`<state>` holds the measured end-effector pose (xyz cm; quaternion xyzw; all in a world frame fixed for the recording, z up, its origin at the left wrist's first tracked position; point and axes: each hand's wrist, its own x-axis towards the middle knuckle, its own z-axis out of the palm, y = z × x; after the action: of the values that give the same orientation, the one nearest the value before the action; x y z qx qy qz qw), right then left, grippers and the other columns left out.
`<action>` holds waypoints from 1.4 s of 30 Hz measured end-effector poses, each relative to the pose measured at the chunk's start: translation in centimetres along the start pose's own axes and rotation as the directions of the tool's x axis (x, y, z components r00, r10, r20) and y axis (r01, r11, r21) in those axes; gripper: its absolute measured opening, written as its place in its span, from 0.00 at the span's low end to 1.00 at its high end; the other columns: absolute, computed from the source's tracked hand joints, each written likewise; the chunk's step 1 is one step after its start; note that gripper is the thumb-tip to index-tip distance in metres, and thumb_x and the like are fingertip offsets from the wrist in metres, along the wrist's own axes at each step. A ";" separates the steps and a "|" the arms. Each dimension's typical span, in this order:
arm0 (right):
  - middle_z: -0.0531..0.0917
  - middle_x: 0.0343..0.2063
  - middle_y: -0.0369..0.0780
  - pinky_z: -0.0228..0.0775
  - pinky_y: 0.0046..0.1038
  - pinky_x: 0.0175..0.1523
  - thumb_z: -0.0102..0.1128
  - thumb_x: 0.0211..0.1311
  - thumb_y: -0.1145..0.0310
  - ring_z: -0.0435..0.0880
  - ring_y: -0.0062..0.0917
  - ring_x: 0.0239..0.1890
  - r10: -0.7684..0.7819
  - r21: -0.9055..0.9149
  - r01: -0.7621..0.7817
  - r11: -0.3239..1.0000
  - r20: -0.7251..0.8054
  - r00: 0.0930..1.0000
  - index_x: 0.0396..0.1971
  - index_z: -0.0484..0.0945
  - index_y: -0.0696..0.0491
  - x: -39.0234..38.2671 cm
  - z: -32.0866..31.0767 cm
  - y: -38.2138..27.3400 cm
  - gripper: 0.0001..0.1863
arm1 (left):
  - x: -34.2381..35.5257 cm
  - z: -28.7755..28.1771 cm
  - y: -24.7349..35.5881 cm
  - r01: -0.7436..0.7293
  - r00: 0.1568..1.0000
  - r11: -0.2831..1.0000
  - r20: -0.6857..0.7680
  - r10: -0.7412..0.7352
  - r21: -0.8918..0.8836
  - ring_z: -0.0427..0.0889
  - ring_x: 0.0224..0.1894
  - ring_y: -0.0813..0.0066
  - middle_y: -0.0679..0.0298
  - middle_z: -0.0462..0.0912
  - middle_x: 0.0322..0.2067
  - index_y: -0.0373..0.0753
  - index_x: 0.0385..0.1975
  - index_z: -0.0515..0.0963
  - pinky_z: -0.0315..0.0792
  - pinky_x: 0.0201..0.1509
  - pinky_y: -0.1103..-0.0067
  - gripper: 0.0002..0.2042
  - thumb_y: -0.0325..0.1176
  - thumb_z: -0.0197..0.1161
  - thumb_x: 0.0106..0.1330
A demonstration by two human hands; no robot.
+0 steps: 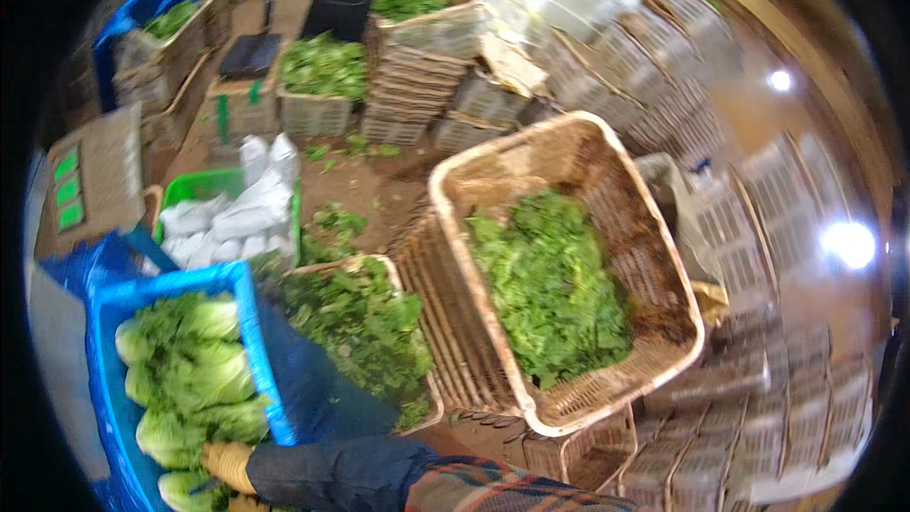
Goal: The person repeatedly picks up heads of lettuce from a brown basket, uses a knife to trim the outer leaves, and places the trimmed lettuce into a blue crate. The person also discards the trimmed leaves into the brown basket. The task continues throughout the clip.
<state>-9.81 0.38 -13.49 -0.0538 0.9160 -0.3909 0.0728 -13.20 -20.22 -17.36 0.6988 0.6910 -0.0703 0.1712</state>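
- Our left hand [248, 504] barely showed at the lower edge—grip unclear.
- Just beside it, our gloved right hand [227, 467] was among leafy heads [163, 436] inside the blue-lined crate [263, 351]—couldn't tell whether clamped.
- Beyond: loose greens [550, 299], tan crate [649, 265].

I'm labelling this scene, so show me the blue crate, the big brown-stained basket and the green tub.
Blue crate [265, 360]: head view, on its right-hand rim.
Big brown-stained basket [616, 213]: head view, on the bare inner right wall.
Green tub [208, 183]: head view, on its far wall.
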 end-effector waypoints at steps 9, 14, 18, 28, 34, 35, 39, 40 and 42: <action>0.76 0.65 0.50 0.77 0.38 0.60 0.57 0.53 0.83 0.82 0.45 0.60 0.682 0.215 -0.671 0.710 -0.447 0.579 0.76 0.60 0.47 -40.2 -22.4 10.4 0.46 | 17.8 -22.5 5.6 0.143 0.969 0.860 0.247 -0.020 -0.490 0.81 0.60 0.50 0.48 0.82 0.58 0.39 0.62 0.79 0.76 0.62 0.59 0.33 0.34 0.75 0.51; 0.70 0.71 0.49 0.73 0.38 0.68 0.59 0.59 0.77 0.75 0.44 0.68 0.836 0.350 -0.910 0.223 -0.549 -0.006 0.75 0.61 0.49 -62.4 -29.8 21.1 0.40 | 50.2 -29.8 22.3 -0.464 0.885 0.463 -0.415 0.209 -0.756 0.78 0.66 0.57 0.51 0.78 0.63 0.36 0.69 0.71 0.72 0.68 0.68 0.34 0.29 0.74 0.61; 0.83 0.50 0.53 0.80 0.41 0.52 0.65 0.56 0.73 0.86 0.41 0.49 0.676 0.287 -0.952 0.108 -0.724 -0.142 0.66 0.68 0.57 -71.5 -36.5 33.8 0.34 | 78.6 -27.4 39.2 -0.634 0.761 0.485 -0.372 0.531 -0.603 0.68 0.73 0.54 0.46 0.68 0.70 0.36 0.74 0.62 0.63 0.76 0.66 0.47 0.49 0.79 0.58; 0.83 0.52 0.56 0.76 0.44 0.58 0.59 0.61 0.67 0.84 0.50 0.53 0.828 0.562 -0.808 0.177 -0.529 -0.187 0.56 0.79 0.55 -71.1 -42.9 47.0 0.22 | 96.9 -16.8 50.6 -0.495 0.869 0.460 -0.407 0.282 -0.737 0.68 0.72 0.54 0.46 0.69 0.70 0.31 0.74 0.58 0.63 0.76 0.68 0.61 0.51 0.85 0.39; 0.68 0.68 0.58 0.75 0.48 0.59 0.64 0.57 0.71 0.83 0.55 0.53 0.665 0.429 -0.635 0.642 -0.724 0.184 0.46 0.77 0.56 -62.4 -39.9 32.3 0.16 | 83.0 -21.8 41.5 -0.436 0.898 -0.015 -0.434 -0.069 -0.900 0.77 0.64 0.64 0.55 0.75 0.64 0.36 0.72 0.59 0.73 0.68 0.69 0.56 0.28 0.87 0.39; 0.68 0.69 0.58 0.75 0.46 0.60 0.64 0.56 0.72 0.84 0.54 0.51 0.478 0.300 -0.540 0.786 -0.849 0.224 0.52 0.76 0.57 -61.5 -39.4 29.6 0.22 | 79.0 -23.4 39.2 -0.389 0.909 0.041 -0.391 -0.146 -0.920 0.77 0.64 0.64 0.55 0.76 0.63 0.35 0.72 0.59 0.73 0.67 0.68 0.56 0.28 0.87 0.38; 0.81 0.60 0.45 0.83 0.25 0.47 0.52 0.59 0.87 0.86 0.31 0.52 0.379 0.344 -0.309 0.886 -0.924 0.059 0.65 0.72 0.59 -59.5 -36.9 19.8 0.30 | 61.0 -28.7 29.0 -0.521 0.788 0.462 -0.613 -0.062 -0.717 0.74 0.67 0.61 0.54 0.75 0.65 0.34 0.73 0.62 0.67 0.73 0.69 0.58 0.28 0.86 0.34; 0.74 0.68 0.48 0.76 0.34 0.66 0.56 0.54 0.88 0.78 0.45 0.65 0.405 0.323 -0.500 0.804 -0.912 0.062 0.61 0.75 0.50 -58.9 -36.0 17.7 0.32 | 56.6 -29.5 26.4 -0.454 0.858 0.433 -0.513 -0.022 -0.779 0.73 0.68 0.61 0.53 0.74 0.66 0.35 0.73 0.62 0.66 0.73 0.69 0.59 0.29 0.86 0.33; 0.77 0.65 0.44 0.77 0.34 0.63 0.60 0.51 0.84 0.81 0.41 0.61 0.571 0.264 -0.688 0.676 -0.778 0.262 0.64 0.74 0.45 -56.8 -33.4 13.6 0.36 | 47.6 -29.6 21.8 -0.391 0.905 0.475 -0.422 0.045 -0.788 0.71 0.70 0.60 0.51 0.72 0.67 0.36 0.74 0.61 0.64 0.75 0.70 0.61 0.31 0.87 0.31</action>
<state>39.63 42.26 4.74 0.4964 0.8051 -0.2466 -0.2110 5.92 34.81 -2.61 0.6046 0.5549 0.4277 0.3789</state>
